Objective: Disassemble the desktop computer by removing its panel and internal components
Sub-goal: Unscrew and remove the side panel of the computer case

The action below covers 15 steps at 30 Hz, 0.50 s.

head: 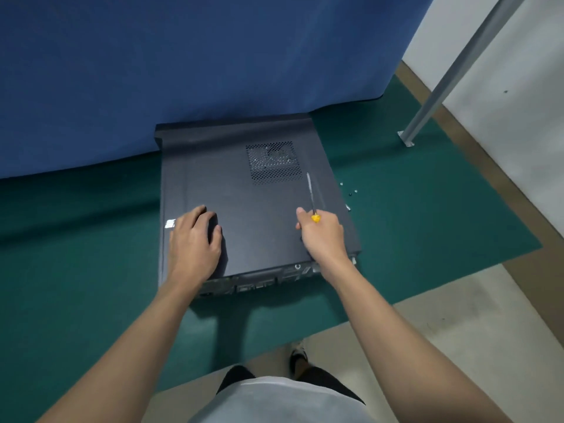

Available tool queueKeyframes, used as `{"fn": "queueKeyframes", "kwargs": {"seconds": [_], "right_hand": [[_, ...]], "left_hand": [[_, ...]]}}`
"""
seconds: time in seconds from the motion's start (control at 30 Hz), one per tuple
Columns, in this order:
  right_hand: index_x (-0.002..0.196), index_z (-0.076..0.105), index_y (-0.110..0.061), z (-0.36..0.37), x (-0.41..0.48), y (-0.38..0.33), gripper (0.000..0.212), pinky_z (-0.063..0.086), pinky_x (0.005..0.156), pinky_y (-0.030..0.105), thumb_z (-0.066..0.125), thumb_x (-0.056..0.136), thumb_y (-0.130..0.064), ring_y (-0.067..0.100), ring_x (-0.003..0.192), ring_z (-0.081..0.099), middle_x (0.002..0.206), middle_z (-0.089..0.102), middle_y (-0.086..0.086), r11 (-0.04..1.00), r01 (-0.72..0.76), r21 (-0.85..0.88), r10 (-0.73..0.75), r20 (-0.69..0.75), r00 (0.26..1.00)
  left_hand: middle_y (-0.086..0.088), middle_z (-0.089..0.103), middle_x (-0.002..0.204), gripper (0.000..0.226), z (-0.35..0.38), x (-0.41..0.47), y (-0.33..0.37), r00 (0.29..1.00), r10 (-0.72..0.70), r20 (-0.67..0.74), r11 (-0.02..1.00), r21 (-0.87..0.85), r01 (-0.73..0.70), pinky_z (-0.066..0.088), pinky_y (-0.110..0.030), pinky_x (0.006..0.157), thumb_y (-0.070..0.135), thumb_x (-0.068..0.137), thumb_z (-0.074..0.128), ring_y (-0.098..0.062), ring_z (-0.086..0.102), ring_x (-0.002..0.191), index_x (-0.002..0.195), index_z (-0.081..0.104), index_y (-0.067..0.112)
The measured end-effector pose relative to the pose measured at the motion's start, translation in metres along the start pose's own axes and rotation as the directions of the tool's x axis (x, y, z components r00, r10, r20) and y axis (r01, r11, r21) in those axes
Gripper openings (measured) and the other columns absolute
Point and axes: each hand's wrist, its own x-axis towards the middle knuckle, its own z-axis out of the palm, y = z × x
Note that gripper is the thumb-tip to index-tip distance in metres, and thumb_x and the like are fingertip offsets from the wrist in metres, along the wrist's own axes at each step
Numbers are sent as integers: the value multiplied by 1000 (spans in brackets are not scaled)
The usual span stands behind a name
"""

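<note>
The computer (213, 184), a dark case, lies on its side on a green mat (427, 224), with its far end against a blue curtain (183, 71). Its side panel (259, 227) faces up and is in place, with a mesh vent (274, 161) near the far right corner. The rear ports (259, 283) face the person.

The left hand (193, 239) rests palm down on the near left part of the panel, fingers relaxed and slightly apart. The right hand (323, 236) sits over the near right part, curled round the yellow handle of a screwdriver (311, 193) whose shaft points away across the panel. A few small screws (351, 193) lie on the mat just beside the case's right edge. A grey metal leg (451, 71) stands well apart, at the far right.
</note>
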Motion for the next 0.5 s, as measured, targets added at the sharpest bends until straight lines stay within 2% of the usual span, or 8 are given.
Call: {"fn": "queueKeyframes", "kwargs": {"seconds": [0.17,0.27,0.33,0.4,0.5], "right_hand": [[65,55,-12,39,-50,20,36,42,63,34,54,92,-35,22,63,50,59,54,-2,960,-153,236,171,-56,984],[60,43,-13,62,-66,27,43,46,65,39,64,85,-41,25,70,46,66,53,4,912,-241,333,294,-118,949],[63,42,-14,73,-71,27,46,51,76,45,71,79,-45,26,76,44,79,57,8,865,-319,388,394,-129,910],[69,45,-12,80,-72,26,45,51,76,46,76,74,-44,25,74,43,93,60,11,800,-374,468,475,-114,873],[88,48,-10,83,-68,23,45,41,57,32,82,71,-35,17,53,34,92,55,6,657,-448,606,581,-29,813]], "left_hand": [[-9,46,145,37,-17,-28,-26,1000,18,18,999,42,-19,30,-47,108,24,97,53,-27,36,135,130,57,9],[-8,38,151,43,-23,-38,-38,999,32,28,994,106,-35,23,-45,111,34,98,50,-26,32,138,135,52,14],[-6,30,155,50,-25,-42,-44,998,33,53,994,101,-39,19,-44,114,41,98,48,-23,24,143,141,46,16],[-3,16,160,63,-26,-45,-49,992,31,123,999,-15,-29,14,-41,118,51,95,47,-18,8,147,147,36,17],[1,-8,162,99,-26,-49,-54,959,49,280,989,-150,-6,-1,-32,116,69,78,52,-8,-17,146,154,14,18]]}}
